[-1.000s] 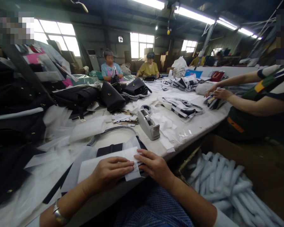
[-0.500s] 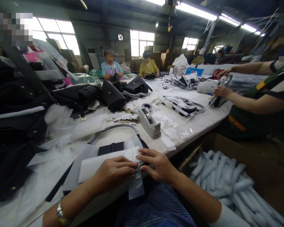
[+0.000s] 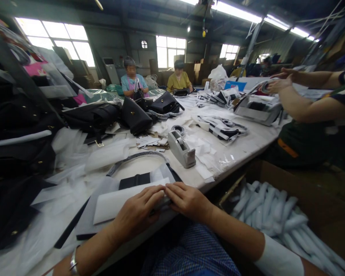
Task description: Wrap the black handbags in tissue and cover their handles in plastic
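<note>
In front of me a black handbag [image 3: 134, 181] lies flat on the table, partly covered by a grey sheet [image 3: 89, 216] and a white wrapping sheet [image 3: 112, 207]. Its arched handle [image 3: 138, 154], wrapped in film, points away from me. My left hand [image 3: 139, 209] bends over the near edge of the white sheet, fingers together. Right beside it, my right hand [image 3: 186, 199] presses on the bag's near right corner, fingertips almost meeting the left ones. Both hands grip the bag's edge; what lies beneath the fingers is hidden. A strip of clear film [image 3: 159, 174] crosses the bag.
A grey tape dispenser [image 3: 181, 149] stands just beyond the bag. Black bags [image 3: 136, 115] and loose white sheets [image 3: 66, 188] lie to the left. At lower right a cardboard box [image 3: 319, 199] holds white padded rolls [image 3: 270, 207]. A co-worker's arms [image 3: 301, 96] handle another bag at right.
The translucent strip that hung below my hands no longer shows. My left hand has turned over the near edge, and my hands have come together. The co-worker at right has lifted their hands.
</note>
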{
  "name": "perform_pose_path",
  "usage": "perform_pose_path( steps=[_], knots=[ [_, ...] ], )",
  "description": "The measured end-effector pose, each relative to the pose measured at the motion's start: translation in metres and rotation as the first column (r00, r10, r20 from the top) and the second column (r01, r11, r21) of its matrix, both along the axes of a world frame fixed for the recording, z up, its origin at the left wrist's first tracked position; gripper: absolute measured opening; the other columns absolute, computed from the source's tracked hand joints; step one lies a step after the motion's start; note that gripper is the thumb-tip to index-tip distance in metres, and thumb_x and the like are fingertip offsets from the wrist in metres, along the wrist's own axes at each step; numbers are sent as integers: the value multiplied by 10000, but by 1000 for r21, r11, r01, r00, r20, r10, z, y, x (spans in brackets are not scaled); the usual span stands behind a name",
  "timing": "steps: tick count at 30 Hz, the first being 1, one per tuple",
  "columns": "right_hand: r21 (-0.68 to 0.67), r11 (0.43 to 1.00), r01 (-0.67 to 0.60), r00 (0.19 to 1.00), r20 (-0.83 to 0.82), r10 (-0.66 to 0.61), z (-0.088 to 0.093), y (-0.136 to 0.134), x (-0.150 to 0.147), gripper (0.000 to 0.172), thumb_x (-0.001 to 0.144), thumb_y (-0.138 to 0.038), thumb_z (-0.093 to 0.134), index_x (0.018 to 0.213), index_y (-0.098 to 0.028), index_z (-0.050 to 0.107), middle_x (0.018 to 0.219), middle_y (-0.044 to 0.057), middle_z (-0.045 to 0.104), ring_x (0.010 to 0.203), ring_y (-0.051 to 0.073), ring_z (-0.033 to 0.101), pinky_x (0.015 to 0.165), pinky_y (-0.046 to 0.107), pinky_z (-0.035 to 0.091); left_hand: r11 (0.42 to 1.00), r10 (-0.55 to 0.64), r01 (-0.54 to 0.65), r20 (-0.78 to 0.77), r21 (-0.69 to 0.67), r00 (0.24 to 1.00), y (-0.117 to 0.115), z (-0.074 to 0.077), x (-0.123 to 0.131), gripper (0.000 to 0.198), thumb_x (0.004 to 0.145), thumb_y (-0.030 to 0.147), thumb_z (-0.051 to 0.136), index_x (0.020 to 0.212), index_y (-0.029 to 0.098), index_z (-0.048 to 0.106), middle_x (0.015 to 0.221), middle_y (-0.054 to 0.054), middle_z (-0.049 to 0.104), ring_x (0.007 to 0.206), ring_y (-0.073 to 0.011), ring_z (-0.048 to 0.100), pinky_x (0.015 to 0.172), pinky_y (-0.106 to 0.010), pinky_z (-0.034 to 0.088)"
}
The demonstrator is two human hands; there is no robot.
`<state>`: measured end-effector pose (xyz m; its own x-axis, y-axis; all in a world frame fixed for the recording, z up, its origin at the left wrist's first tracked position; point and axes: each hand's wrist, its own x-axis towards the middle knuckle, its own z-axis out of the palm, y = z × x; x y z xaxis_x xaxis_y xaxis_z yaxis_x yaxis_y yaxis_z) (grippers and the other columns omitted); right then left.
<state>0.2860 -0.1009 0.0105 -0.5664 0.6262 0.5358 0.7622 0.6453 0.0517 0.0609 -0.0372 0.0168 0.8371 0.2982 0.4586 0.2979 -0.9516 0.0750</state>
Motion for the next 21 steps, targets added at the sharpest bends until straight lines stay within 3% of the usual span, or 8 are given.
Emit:
perform_pose_path(
  steps=[6, 10, 15, 21],
  knots=[
    [71, 997, -8, 992, 128, -1, 7, 9, -1, 268, 982, -191, 466, 1135, -49, 635, 997, 168, 724, 880, 240, 692, 746, 338, 600, 987, 151, -151, 7, -45, 988, -9, -8, 9, 528, 766, 73, 554, 1284, 127, 467, 1193, -150, 680, 1059, -258, 679, 930, -381, 568],
    [81, 997, -12, 989, 151, 0, 6, 11, 0, 267, 991, -176, 444, 1134, -54, 633, 997, 161, 721, 867, 229, 692, 744, 327, 589, 982, 185, -185, 2, -49, 983, -9, -12, 6, 499, 824, 94, 511, 1318, 143, 461, 1249, -145, 667, 1114, -263, 664, 926, -382, 573],
    [-19, 999, -30, 995, 91, 31, 7, 12, 3, 258, 999, -197, 445, 1167, -111, 621, 1020, 143, 709, 904, 208, 682, 787, 309, 563, 990, 138, -137, -35, 38, 990, -7, -13, 0, 506, 864, 76, 442, 1368, 116, 422, 1253, -136, 670, 1179, -296, 624, 1036, -566, 466],
    [-178, 983, 49, 992, 120, -28, 22, 12, 4, 279, 977, -316, 526, 1174, -130, 589, 1045, 129, 691, 933, 213, 655, 773, 305, 537, 976, 194, -192, -15, 100, 981, -9, -16, 2, 464, 899, 52, 399, 1355, 113, 457, 1240, -130, 680, 1103, -234, 671, 968, -389, 544]
  ],
)
